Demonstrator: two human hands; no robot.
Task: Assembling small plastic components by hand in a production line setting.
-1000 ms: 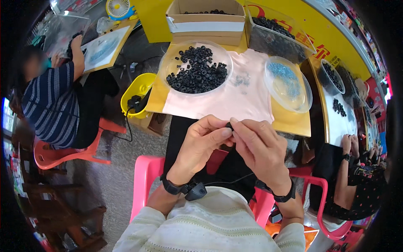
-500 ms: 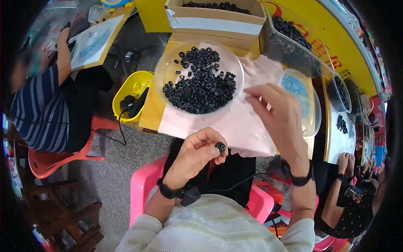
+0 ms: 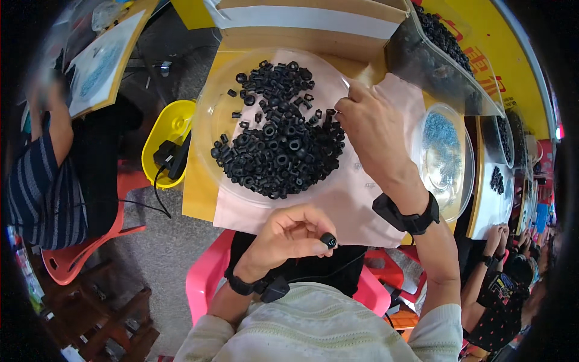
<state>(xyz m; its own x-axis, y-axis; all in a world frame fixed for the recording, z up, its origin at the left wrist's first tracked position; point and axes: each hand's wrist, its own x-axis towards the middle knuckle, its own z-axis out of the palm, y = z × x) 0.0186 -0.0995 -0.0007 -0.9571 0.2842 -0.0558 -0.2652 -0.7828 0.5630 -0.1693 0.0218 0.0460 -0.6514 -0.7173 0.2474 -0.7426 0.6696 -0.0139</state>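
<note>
Between the thumb and fingers of my left hand [image 3: 289, 238] is a small black cylindrical part [image 3: 329, 241], its round end facing up. That hand is in front of the table's near edge, below a wide clear round tub [image 3: 208, 117]. In the tub lies a heap of small black ring-shaped and cylindrical parts [image 3: 274, 160]. My right hand [image 3: 377, 130] reaches over the tub's right side, its thumb and fingertips pinched together beside the rightmost black parts. What the pinch holds, if anything, is hidden. A pink cloth [image 3: 386, 220] lies under the tub.
Right of the cloth stands a clear tub with small blue pieces [image 3: 443, 136]. Behind are a cardboard box [image 3: 307, 36] and a clear bin of black parts [image 3: 443, 66]. A yellow basket [image 3: 151, 130] with a black adapter is at left. Other people sit on both sides.
My right hand has moved left and up, from over the cloth to the black parts, its fingers closing. The left hand still holds its black part. The view has shifted closer to the tub.
</note>
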